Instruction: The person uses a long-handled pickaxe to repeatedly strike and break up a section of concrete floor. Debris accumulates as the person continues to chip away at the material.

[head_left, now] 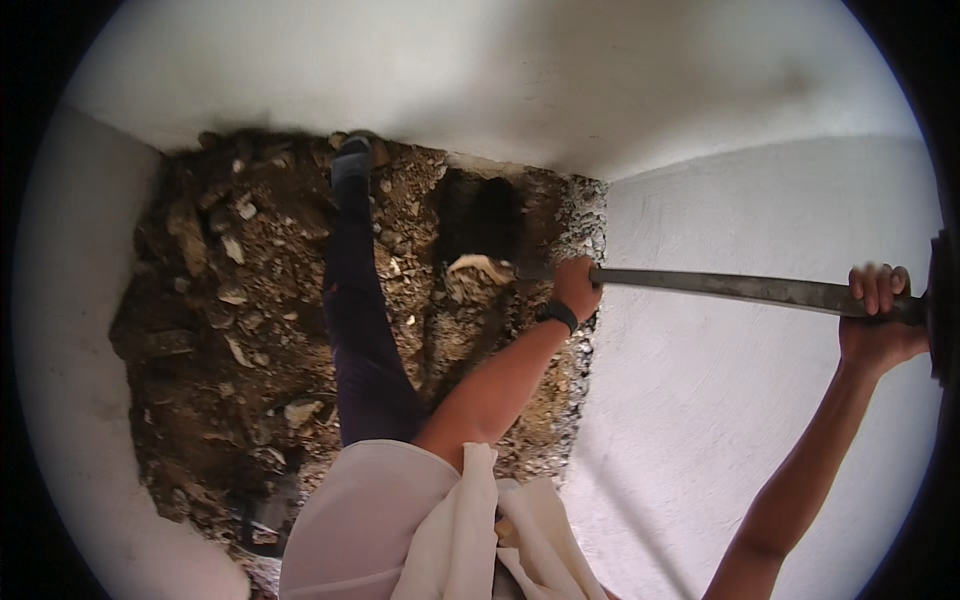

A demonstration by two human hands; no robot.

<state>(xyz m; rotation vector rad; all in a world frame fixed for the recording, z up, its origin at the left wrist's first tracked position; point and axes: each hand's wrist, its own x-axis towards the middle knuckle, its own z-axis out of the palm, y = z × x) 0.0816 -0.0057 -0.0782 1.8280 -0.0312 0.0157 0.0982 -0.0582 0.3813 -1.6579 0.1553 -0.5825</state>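
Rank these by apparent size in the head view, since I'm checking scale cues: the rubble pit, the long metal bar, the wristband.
1. rubble pit, largest by far.
2. long metal bar, which nears the camera at the right hand.
3. wristband on the left hand, smallest.

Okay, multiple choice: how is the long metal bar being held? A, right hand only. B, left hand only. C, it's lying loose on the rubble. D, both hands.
D: the left hand grips the bar near its lower end and the right hand grips its upper end.
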